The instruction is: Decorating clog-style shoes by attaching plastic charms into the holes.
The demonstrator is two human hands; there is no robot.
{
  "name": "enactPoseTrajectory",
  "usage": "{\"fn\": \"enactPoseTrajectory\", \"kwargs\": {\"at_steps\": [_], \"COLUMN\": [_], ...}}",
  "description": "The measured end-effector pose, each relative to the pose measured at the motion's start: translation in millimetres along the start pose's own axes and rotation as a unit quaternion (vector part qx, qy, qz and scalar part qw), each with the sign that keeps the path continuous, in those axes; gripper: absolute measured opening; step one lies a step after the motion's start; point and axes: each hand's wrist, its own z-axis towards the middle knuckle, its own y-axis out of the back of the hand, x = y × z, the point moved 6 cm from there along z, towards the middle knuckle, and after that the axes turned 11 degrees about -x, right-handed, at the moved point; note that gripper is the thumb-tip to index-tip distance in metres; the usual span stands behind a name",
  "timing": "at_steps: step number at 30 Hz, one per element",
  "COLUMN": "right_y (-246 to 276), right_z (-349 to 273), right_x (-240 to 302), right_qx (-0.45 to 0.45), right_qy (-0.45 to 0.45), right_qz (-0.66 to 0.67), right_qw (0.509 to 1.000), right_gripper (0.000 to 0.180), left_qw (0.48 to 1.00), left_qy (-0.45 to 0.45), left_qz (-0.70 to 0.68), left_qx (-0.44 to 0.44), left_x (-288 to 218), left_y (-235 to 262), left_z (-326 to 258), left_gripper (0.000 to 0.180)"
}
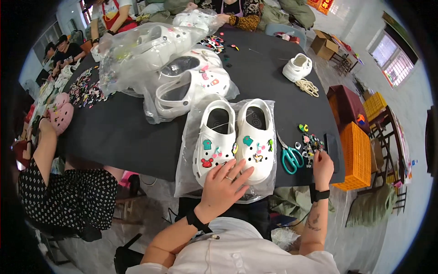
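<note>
Two white clogs, the left clog (198, 155) and the right clog (267, 169), lie side by side on a clear plastic bag (186, 169) at the table's front edge. Coloured charms, among them teal shirts, cherries and a red mouse-head shape, sit on their tops. My left hand (223, 183) rests across the toes with fingers spread, wearing a ring. At the right, my right hand (323, 165) reaches into a pile of small charms (310, 142), its fingertips bunched; what they pinch is hidden. Teal-handled scissors (291, 160) lie between the clogs and that pile.
More white clogs (212, 82) in plastic bags stand beyond. A white shoe (297, 67) with a cord bundle (307, 87) sits far right. Charms (86, 89) are heaped at the left. A seated person holds a pink clog (61, 114). Orange crates (356, 155) stand right of the table.
</note>
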Motion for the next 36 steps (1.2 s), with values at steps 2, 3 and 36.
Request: {"fn": "enactPoseTrajectory", "kwargs": {"at_steps": [2,3,36], "right_y": [-6.5,-8.3,262.5], "right_z": [-4.2,-4.7,-39.6], "right_x": [0.5,1.5,200.9], "right_qx": [-0.007,-0.009,-0.129], "right_qy": [0.023,0.026,0.425], "right_qz": [-0.008,-0.005,0.752], "right_qw": [1.000,1.000,0.487], "right_gripper": [0.032,0.032,0.024], "left_qw": [1.000,1.000,0.931], "left_qy": [0.000,0.001,0.312], "left_qz": [-0.005,-0.002,-0.176], "left_qx": [0.009,0.005,-0.076], "left_x": [-0.1,0.2,92.8], "left_y": [1.0,3.1,18.2], "left_z": [-0.8,-0.9,-13.1], "left_gripper": [0.050,0.050,0.035]}}
